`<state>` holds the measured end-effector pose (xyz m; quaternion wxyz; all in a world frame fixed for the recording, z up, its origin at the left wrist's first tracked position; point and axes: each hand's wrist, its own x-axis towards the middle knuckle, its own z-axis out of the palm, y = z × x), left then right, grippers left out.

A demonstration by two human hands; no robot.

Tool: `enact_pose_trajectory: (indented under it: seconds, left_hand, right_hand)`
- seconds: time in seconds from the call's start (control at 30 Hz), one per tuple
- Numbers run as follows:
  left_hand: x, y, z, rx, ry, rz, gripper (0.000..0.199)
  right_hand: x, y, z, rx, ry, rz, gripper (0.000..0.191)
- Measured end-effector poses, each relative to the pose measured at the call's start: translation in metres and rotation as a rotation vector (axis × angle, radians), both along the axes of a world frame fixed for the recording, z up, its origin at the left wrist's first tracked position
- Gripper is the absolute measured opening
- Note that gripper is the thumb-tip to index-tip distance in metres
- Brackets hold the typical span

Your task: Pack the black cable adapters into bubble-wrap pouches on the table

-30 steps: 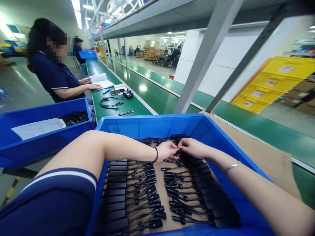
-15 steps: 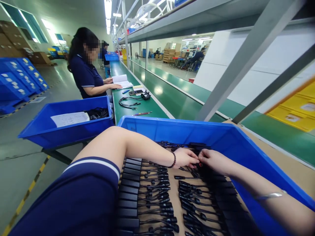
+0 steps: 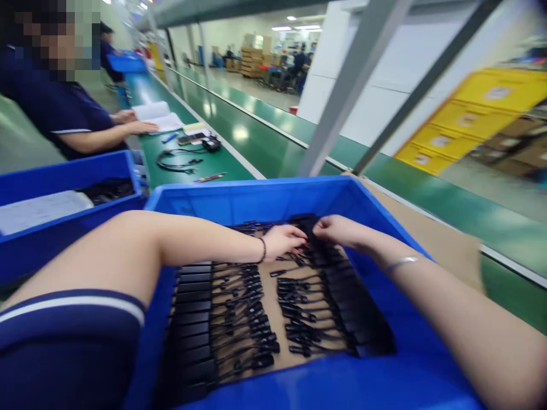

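A large blue bin [image 3: 256, 196] holds two rows of black adapters, the left row [image 3: 194, 307] and the right row [image 3: 354, 302], with their cable ends pointing inward over brown cardboard [image 3: 270, 296]. Near the far end of the right row, my left hand [image 3: 284, 240] has its fingers curled round a small dark part with a bit of red at the fingertips; too small to name. Just right of it, my right hand [image 3: 337, 230] is pinched at the top of the black adapters; what it grips is hidden. The two hands are slightly apart.
A second blue bin [image 3: 68, 213] with paper and black cables stands at the left. On the green bench [image 3: 239, 165] lie a coiled cable [image 3: 175, 165], a phone [image 3: 192, 138] and a pen. Beyond, a person [image 3: 81, 114] touches an open notebook [image 3: 158, 117]. A metal post [image 3: 342, 97] rises behind the bin.
The view has swung to the right, showing more of the yellow bins and the near wall of the blue bin. My hands have drawn slightly apart.
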<state>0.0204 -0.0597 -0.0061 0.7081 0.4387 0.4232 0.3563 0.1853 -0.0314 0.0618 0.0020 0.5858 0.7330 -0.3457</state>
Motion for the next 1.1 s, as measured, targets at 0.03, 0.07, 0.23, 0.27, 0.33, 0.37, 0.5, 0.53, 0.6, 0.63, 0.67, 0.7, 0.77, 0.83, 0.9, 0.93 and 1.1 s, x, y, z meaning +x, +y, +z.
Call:
enact_pose_trajectory:
  seconds: [0.03,0.07,0.23,0.27,0.33,0.37,0.5,0.53,0.6,0.63,0.67,0.7,0.77,0.83,0.9,0.93,1.1]
  left_hand:
    - [0.002,0.002,-0.003,-0.005,-0.014,0.0,0.016]
    - [0.003,0.004,-0.006,-0.01,-0.032,-0.002,0.012]
    - [0.001,0.005,-0.005,-0.036,-0.085,0.001,0.005]
    - [0.0,0.004,-0.003,-0.041,-0.086,0.002,0.004]
    - [-0.001,0.004,0.001,-0.048,-0.09,0.003,0.004]
    - [-0.001,0.003,0.003,-0.052,-0.093,0.005,0.004]
    - [-0.001,0.004,0.01,-0.064,-0.103,0.014,0.008]
    - [-0.001,0.004,0.011,-0.061,-0.102,0.015,0.01]
    - [0.0,0.004,0.011,-0.04,-0.092,0.013,0.019]
    - [0.0,0.003,0.011,-0.023,-0.08,0.009,0.025]
    - [0.0,0.003,0.01,-0.003,-0.065,0.002,0.03]
    - [0.0,0.003,0.009,0.018,-0.046,-0.007,0.034]
    - [-0.001,0.004,0.004,0.058,-0.007,-0.027,0.037]
    - [-0.002,0.005,0.0,0.086,0.028,-0.044,0.037]
    - [-0.003,0.007,-0.002,0.099,0.058,-0.061,0.037]
    - [-0.003,0.008,-0.002,0.102,0.072,-0.072,0.037]
    - [-0.003,0.011,0.006,0.123,0.142,-0.127,0.028]
  right_hand:
    - [0.002,0.001,0.002,0.026,-0.019,-0.014,0.015]
    - [0.003,0.002,0.003,0.033,-0.031,-0.038,0.015]
    - [0.004,0.003,0.004,0.081,-0.043,-0.132,0.008]
    - [0.004,0.003,0.005,0.099,-0.038,-0.145,0.007]
    - [0.004,0.004,0.006,0.135,-0.028,-0.177,0.005]
    - [0.005,0.004,0.006,0.149,-0.023,-0.191,0.004]
    - [0.007,0.008,0.006,0.172,-0.009,-0.203,0.004]
    - [0.008,0.008,0.006,0.176,-0.005,-0.198,0.004]
    - [0.009,0.009,0.005,0.189,0.003,-0.193,0.004]
    - [0.01,0.01,0.005,0.191,0.008,-0.191,0.005]
    - [0.01,0.01,0.005,0.19,0.014,-0.189,0.005]
    - [0.01,0.01,0.005,0.188,0.019,-0.186,0.005]
    - [0.01,0.009,0.005,0.186,0.021,-0.175,0.005]
    - [0.009,0.008,0.006,0.187,0.015,-0.171,0.005]
    - [0.008,0.007,0.007,0.189,0.008,-0.175,0.006]
    - [0.008,0.007,0.008,0.184,0.006,-0.18,0.006]
    - [0.007,0.007,0.01,0.153,-0.036,-0.192,0.008]
